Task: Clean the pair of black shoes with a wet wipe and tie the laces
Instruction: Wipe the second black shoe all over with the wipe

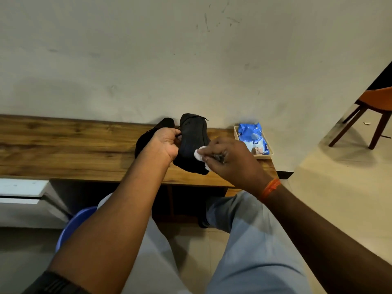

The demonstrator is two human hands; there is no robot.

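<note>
Pinching a balled-up wet wipe [199, 153], the right hand [233, 160] has its fingers [214, 156] pressed together around the white wad and pushes it against the sole side of the black shoe [192, 143]. Across from it, the left hand [164, 145] curls its fingers [176, 132] over the shoe's far edge, tilting it up off the wooden bench [63, 145].

Risk here: the left grip looks light, so a hard rub could twist the shoe out of it. The wad is small too, and it could slip free or just smear the dirt.

Just behind the left hand lies the second shoe [157, 128], partly hidden; its laces seem loose, though it's too dark to be sure. Beyond the right hand, a blue wipe packet [252, 137] sits in a tray [236, 132], near enough to reach.
</note>
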